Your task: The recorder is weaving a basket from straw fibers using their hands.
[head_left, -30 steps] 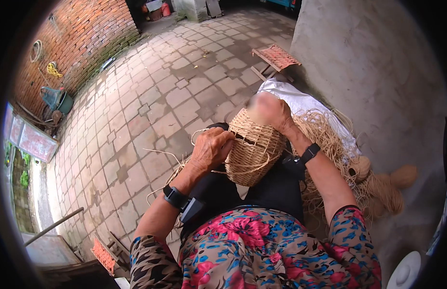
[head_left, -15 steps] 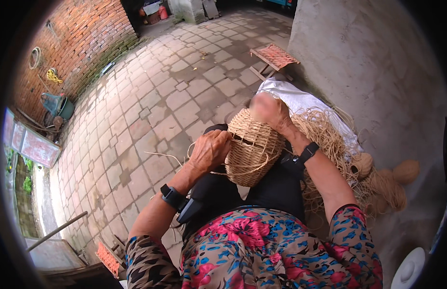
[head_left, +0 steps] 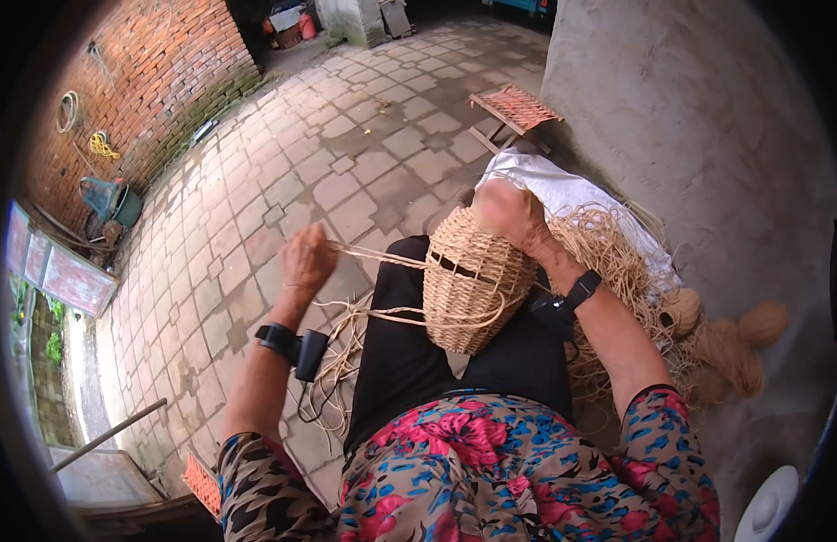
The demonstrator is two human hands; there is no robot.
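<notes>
Pulling a pale fibre strand [head_left: 382, 257] taut with the pinching left hand [head_left: 306, 257], a weaver steadies a light, springy woven basket [head_left: 473, 289] on the lap, right hand [head_left: 509, 212] closed over its firmer rim, seemingly the safest hold.

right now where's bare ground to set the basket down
The paved floor left of the left hand, out toward the brick wall, is bare, as are the pavers between the folding stool and the knees. It is crowded on the right: the heap of loose fibre and twine balls fills the ground by the right hand and woven basket.
</notes>
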